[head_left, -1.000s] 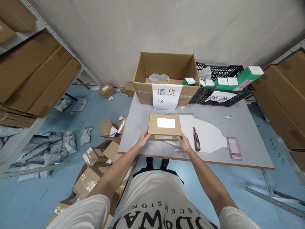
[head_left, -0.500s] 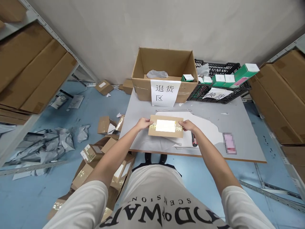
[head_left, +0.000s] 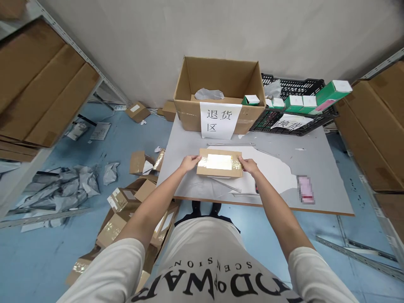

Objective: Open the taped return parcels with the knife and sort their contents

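A small taped cardboard box [head_left: 217, 173] with a white label on its top is held between my two hands, over the near middle of the table. My left hand [head_left: 191, 162] grips its left end, fingers closed round the edge. At the right end my right hand [head_left: 248, 165] has its thumb on top and fingers round the side. Beneath the box lies a white sheet [head_left: 274, 170] on the grey table [head_left: 328, 168]. A utility knife [head_left: 256, 188] lies by my right forearm, which hides most of it.
Behind stands a large open carton [head_left: 189, 115] with a paper sign, beside a black crate [head_left: 285, 128] holding green-and-white boxes [head_left: 294, 104]. A blurred pink item [head_left: 305, 189] lies at the table's right. Discarded cardboard boxes [head_left: 110, 231] and grey plastic bags [head_left: 69, 185] cover the floor at left.
The box has tilted slightly so its near side shows, both hands still gripping its ends. My right forearm now covers more of the utility knife. The view has shifted slightly.
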`<move>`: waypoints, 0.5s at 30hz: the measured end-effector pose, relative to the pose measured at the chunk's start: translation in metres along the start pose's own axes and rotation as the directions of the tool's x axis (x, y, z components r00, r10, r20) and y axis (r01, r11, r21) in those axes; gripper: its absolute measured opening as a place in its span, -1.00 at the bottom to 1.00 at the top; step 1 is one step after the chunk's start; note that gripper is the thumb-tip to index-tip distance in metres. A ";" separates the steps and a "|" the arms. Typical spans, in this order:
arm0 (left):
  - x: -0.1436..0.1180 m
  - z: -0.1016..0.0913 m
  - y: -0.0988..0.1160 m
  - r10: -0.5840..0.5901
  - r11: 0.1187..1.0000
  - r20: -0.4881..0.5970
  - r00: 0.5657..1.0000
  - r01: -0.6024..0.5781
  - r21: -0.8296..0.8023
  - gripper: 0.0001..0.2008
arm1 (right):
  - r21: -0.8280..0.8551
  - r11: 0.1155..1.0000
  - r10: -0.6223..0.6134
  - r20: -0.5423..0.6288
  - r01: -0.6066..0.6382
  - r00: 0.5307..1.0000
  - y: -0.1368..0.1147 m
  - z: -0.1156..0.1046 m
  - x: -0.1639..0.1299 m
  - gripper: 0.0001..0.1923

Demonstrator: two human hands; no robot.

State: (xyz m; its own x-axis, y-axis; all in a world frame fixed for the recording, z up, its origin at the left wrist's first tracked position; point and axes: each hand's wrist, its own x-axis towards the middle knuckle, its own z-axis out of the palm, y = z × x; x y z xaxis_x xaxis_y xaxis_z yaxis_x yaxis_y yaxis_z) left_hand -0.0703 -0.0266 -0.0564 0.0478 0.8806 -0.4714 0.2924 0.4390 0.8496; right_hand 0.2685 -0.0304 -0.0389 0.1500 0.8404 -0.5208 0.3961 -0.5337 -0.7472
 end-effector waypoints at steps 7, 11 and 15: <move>-0.055 0.005 -0.043 0.221 0.975 -0.002 0.975 -0.221 0.008 -0.19 | 0.299 0.922 -0.247 -0.031 0.245 0.969 0.066 0.006 -0.050 -0.37; -0.076 0.016 -0.059 0.285 0.954 0.090 0.954 -0.292 0.076 -0.17 | 0.242 0.926 -0.303 0.024 0.289 0.953 0.093 0.018 -0.067 -0.05; -0.076 0.027 -0.063 0.319 0.936 0.079 0.945 -0.327 0.133 -0.32 | 0.209 0.944 -0.264 0.015 0.255 0.965 0.089 0.031 -0.064 -0.02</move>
State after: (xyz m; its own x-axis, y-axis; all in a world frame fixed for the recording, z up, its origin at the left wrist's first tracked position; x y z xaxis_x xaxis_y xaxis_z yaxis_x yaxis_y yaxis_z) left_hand -0.0662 -0.1260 -0.0807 0.2137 0.9576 -0.1931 0.3847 0.0992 0.9177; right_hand 0.2662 -0.1351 -0.0848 0.0268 0.9499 -0.3115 0.2225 -0.3094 -0.9245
